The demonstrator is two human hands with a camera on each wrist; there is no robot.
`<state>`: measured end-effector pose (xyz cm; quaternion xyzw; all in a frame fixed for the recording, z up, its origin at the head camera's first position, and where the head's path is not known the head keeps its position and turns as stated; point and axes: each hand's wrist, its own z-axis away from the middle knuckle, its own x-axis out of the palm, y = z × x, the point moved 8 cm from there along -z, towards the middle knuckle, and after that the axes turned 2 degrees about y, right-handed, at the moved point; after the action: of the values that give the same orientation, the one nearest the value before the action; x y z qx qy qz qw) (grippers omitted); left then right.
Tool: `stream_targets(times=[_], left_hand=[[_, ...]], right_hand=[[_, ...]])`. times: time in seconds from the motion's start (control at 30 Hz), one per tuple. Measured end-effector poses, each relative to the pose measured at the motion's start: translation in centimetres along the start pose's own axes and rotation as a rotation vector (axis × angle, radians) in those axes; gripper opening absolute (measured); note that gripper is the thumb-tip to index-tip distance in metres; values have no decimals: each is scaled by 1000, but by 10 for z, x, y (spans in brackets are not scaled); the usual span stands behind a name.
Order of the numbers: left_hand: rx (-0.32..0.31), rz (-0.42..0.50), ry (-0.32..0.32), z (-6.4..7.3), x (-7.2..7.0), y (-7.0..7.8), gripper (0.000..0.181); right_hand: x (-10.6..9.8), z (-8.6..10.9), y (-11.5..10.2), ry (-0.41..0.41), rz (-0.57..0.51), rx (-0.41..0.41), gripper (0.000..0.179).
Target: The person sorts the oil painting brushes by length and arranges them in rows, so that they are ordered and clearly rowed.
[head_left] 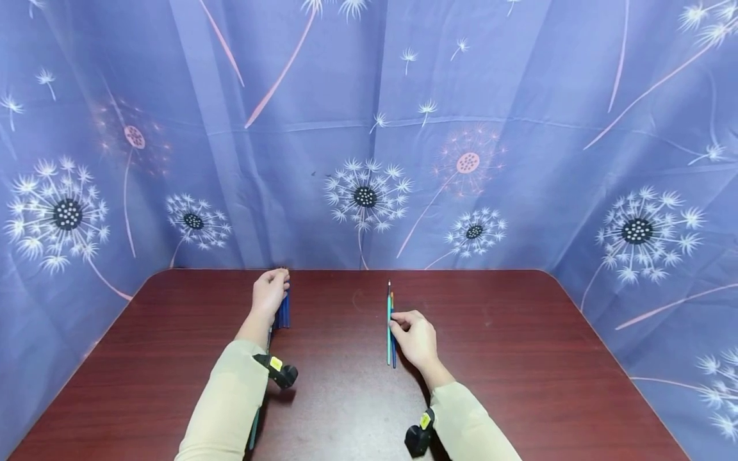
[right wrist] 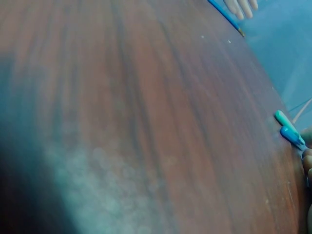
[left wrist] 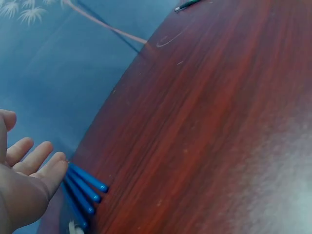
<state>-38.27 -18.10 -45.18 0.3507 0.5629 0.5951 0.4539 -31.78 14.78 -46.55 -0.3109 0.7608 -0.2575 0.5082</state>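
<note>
Several blue paintbrushes [head_left: 284, 314] lie side by side at the table's back left, their handle ends [left wrist: 92, 195] fanned in the left wrist view. My left hand [head_left: 268, 296] is at their far ends, with fingers [left wrist: 36, 158] loosely extended beside them. Right of the middle, a teal paintbrush [head_left: 389, 339] lies next to a blue paintbrush [head_left: 394, 352], both pointing away from me. My right hand [head_left: 416, 336] pinches the blue one between thumb and forefinger. At the right wrist view's edge, only part of that hand [right wrist: 307, 161] shows beside the teal handle end [right wrist: 282, 118].
A teal stick-like thing [head_left: 254, 428] is partly hidden under my left forearm. The dark red wooden table [head_left: 340, 384] reaches a blue dandelion-print curtain [head_left: 300, 192] at its back and sides. A small whitish object [left wrist: 74, 228] shows low in the left wrist view.
</note>
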Motion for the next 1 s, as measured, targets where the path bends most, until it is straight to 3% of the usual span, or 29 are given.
stream_targets(times=[0.67, 1.0], left_hand=[[31, -41, -126, 17, 43, -1, 41], [25, -50, -133, 26, 65, -5, 38]], right_hand=[[0, 0, 1, 8, 7, -2, 14], [1, 0, 1, 4, 2, 2, 15]])
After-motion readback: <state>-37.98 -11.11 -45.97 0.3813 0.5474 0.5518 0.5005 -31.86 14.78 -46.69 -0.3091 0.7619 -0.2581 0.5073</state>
